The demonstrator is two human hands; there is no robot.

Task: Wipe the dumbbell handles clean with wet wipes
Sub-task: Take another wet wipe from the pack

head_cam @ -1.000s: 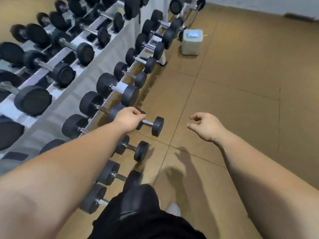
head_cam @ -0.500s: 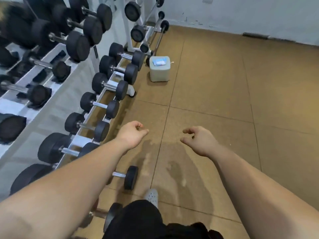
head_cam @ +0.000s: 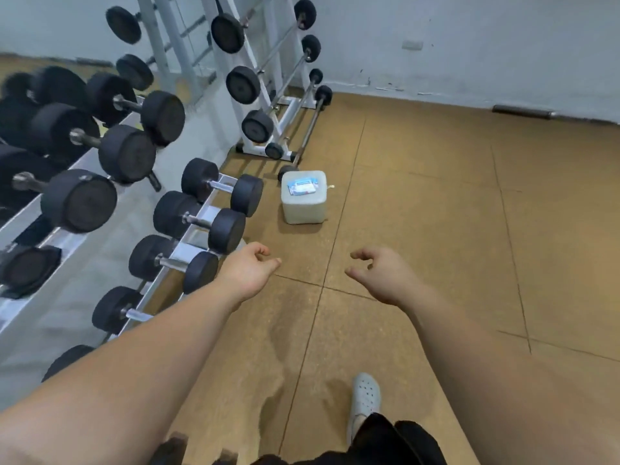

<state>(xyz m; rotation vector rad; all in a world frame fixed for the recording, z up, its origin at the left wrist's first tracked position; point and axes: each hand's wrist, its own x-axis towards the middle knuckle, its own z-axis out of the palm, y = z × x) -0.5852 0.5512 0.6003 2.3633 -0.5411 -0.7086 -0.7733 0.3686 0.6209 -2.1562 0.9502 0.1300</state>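
two loosely curled, empty grips, left hand (head_cam: 250,275) and right hand (head_cam: 382,276), near round black dumbbells (head_cam: 226,230).

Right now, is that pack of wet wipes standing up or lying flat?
Lying flat: the wet wipes pack rests face-up on top of the pale plastic container, which stands on the floor.

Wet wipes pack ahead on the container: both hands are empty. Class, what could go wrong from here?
The wet wipes pack lies loose on the white container; a careless grab might knock it off.
A barbell end rests on the floor beside that container; a foot could catch it.
Dumbbell heads jut from the low rack near the left hand, which might bump them.
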